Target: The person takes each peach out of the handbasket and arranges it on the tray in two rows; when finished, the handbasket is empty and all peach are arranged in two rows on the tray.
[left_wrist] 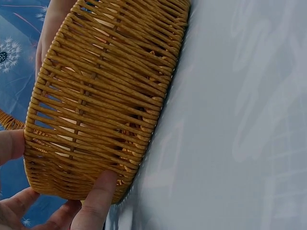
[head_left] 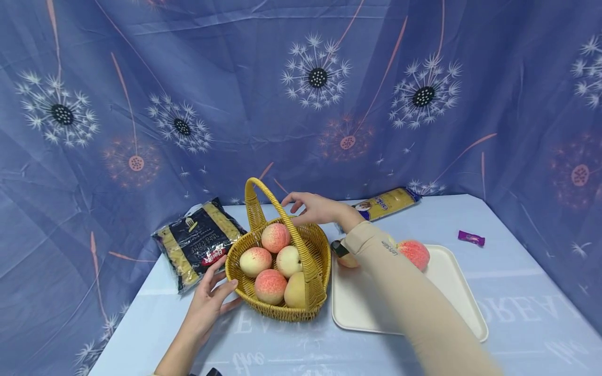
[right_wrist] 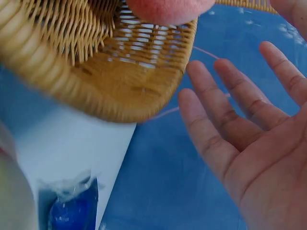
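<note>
A yellow wicker basket (head_left: 277,312) with an arched handle holds several peaches (head_left: 270,286). My left hand (head_left: 207,300) rests against the outside of its near left wall. In the left wrist view, its fingertips (left_wrist: 98,196) touch the woven side. Behind the basket's back right rim is my right hand (head_left: 320,209), holding nothing. The right wrist view shows its fingers (right_wrist: 240,91) spread beside the rim; whether they touch it I cannot tell. More peaches (head_left: 414,254) lie on a cream tray (head_left: 451,292), partly hidden by the right forearm.
A dark bag of pasta (head_left: 202,237) lies left of the basket. At the back right is a yellow packet (head_left: 388,203). One small purple wrapped sweet (head_left: 471,238) lies farther right. A blue patterned cloth (head_left: 235,104) hangs behind the table.
</note>
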The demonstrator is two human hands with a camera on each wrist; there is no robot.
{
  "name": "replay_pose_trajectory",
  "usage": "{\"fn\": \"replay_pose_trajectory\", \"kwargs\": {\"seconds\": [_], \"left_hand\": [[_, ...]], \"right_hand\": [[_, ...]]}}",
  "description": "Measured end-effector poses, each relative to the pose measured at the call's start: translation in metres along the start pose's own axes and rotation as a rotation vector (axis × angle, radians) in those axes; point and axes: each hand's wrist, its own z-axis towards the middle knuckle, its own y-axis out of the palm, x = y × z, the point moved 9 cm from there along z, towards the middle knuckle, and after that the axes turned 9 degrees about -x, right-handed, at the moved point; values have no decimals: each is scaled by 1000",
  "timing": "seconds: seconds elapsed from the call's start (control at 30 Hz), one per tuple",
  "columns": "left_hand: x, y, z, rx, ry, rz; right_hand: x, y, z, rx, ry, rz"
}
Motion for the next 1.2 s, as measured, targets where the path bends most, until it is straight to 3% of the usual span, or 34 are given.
{"fn": "replay_pose_trajectory", "kwargs": {"seconds": [0.3, 0.7, 1.2], "left_hand": [[-3, 1, 1, -4, -4, -2], [-3, -2, 2, 1, -8, 4], [-3, -2, 2, 9, -2, -5]], "right_hand": [[4, 19, 25, -49, 77, 7], [-7, 38, 43, -103, -84, -77], [-2, 42, 43, -91, -23, -76]]}}
